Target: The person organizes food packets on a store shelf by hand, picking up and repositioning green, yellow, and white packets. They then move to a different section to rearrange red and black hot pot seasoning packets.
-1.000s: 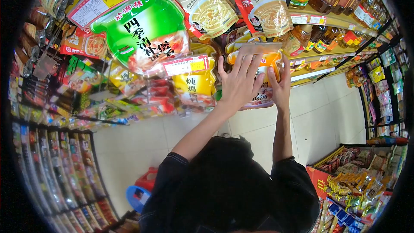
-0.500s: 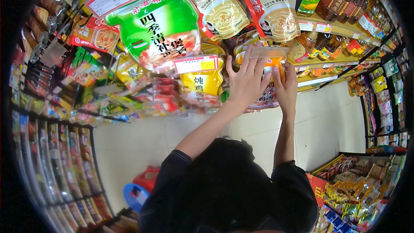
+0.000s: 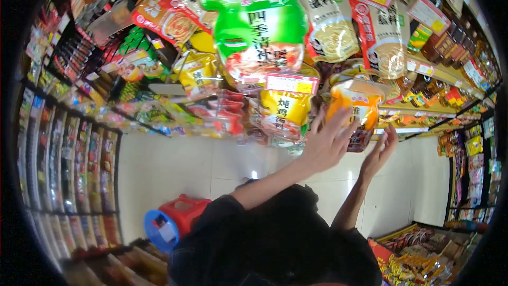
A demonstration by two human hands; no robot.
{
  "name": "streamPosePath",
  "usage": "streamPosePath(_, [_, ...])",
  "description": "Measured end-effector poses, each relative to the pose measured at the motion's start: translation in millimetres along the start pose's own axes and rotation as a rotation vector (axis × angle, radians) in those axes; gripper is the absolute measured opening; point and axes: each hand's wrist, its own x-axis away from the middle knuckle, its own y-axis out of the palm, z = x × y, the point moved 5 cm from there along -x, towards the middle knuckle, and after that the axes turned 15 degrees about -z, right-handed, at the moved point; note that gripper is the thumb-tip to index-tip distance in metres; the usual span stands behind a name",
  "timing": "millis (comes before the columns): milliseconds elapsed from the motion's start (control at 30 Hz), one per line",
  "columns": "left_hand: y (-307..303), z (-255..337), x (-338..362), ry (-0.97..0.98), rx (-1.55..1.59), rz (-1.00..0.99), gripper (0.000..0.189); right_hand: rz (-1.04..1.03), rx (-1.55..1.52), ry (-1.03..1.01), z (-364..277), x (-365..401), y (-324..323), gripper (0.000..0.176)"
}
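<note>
Item: orange pouch (image 3: pixel 353 100), hanging in the shelf display, just right of the yellow pouch (image 3: pixel 286 110).
Your left hand (image 3: pixel 327 145): fingers spread wide, fingertips at the orange pouch's lower left edge.
Your right hand (image 3: pixel 380 153): fingers loose and unclenched, just below the orange pouch; whether it touches cannot be told.

Glossy crinkly plastic on orange pouch (image 3: pixel 353 103) and green pouch (image 3: pixel 259 32), matt paper price tag (image 3: pixel 292 83), smooth shiny floor tiles (image 3: pixel 185 164), plastic stool (image 3: pixel 182 214).
</note>
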Motion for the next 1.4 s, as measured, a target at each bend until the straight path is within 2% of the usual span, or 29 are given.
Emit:
streamPosePath(67, [-2.8,-4.6,31.8,0.123,0.181,0.049,0.056,0.104,-0.030,-0.044,3.7,16.1,-8.5,0.039])
streamPosePath(133, [-32.2,-11.3,58.2,0.097,0.262,0.048,0.045,0.136,-0.035,-0.048,9.5,33.8,-13.2,0.034])
streamPosePath(167, [-53.8,-18.2,69.7,0.084,0.301,0.044,0.040,0.129,-0.041,-0.050,14.5,42.4,-15.7,0.034])
streamPosePath(267, [-155.3,-65.9,88.2,-0.056,0.143,0.208,0.010,0.104,-0.077,-0.015,8.8,62.5,-14.1,0.031])
streamPosePath(333, [-234.0,-106.4,79.3,-0.154,0.111,0.372,0.006,0.077,-0.114,-0.059,-2.0,65.9,-4.4,0.031])
streamPosePath(367, [-269.1,-125.0,74.7,-0.305,0.094,0.412,0.004,0.056,-0.132,-0.063,-3.1,68.0,-1.8,0.032])
streamPosePath(400, [-300.0,-149.9,66.8,-0.263,0.097,0.556,0.007,0.036,-0.149,-0.069,-5.0,68.3,0.8,0.033])
streamPosePath(467, [-345.9,-190.2,58.5,-0.365,0.215,0.550,0.013,0.051,-0.150,-0.073,-19.5,66.8,10.0,0.033])
streamPosePath(533, [-374.9,-224.6,61.9,-0.411,0.076,0.571,0.024,0.051,-0.164,-0.097,-29.8,66.3,16.1,0.032])
streamPosePath(600, [-392.5,-242.1,61.4,-0.412,-0.002,0.661,0.032,0.042,-0.186,-0.137,-36.5,67.8,20.1,0.029])
streamPosePath(667, [-408.3,-276.8,59.6,-0.349,-0.174,0.667,0.041,0.035,-0.219,-0.132,-40.1,73.3,27.7,0.026])
streamPosePath(833, [-414.4,-280.7,36.3,-0.383,-0.350,0.632,0.062,-0.003,-0.250,-0.147,-47.9,87.8,38.3,0.022])
streamPosePath(933, [-418.1,-295.4,34.2,-0.442,-0.251,0.590,0.060,-0.021,-0.258,-0.144,-45.4,95.2,39.8,0.023])
streamPosePath(1067, [-420.2,-316.0,36.5,-0.278,-0.360,0.652,0.050,0.007,-0.246,-0.078,-62.0,102.1,43.5,0.017])
streamPosePath(1100, [-424.9,-328.3,36.4,-0.321,-0.334,0.617,0.048,0.012,-0.245,-0.092,-62.9,103.9,43.8,0.016])
streamPosePath(1200, [-418.9,-336.9,41.5,-0.481,-0.098,0.595,0.046,0.016,-0.254,-0.105,-62.2,111.0,44.4,0.015])
streamPosePath(1233, [-414.7,-325.8,40.8,-0.441,-0.056,0.633,0.038,0.009,-0.240,-0.108,-62.3,113.1,45.0,0.016])
streamPosePath(1333, [-410.9,-319.3,40.5,-0.314,0.350,0.694,0.031,-0.006,-0.210,-0.116,-62.0,116.5,44.9,0.017])
streamPosePath(1400, [-414.2,-296.6,36.2,-0.282,0.338,0.746,0.022,-0.010,-0.207,-0.119,-65.5,117.2,47.2,0.017])
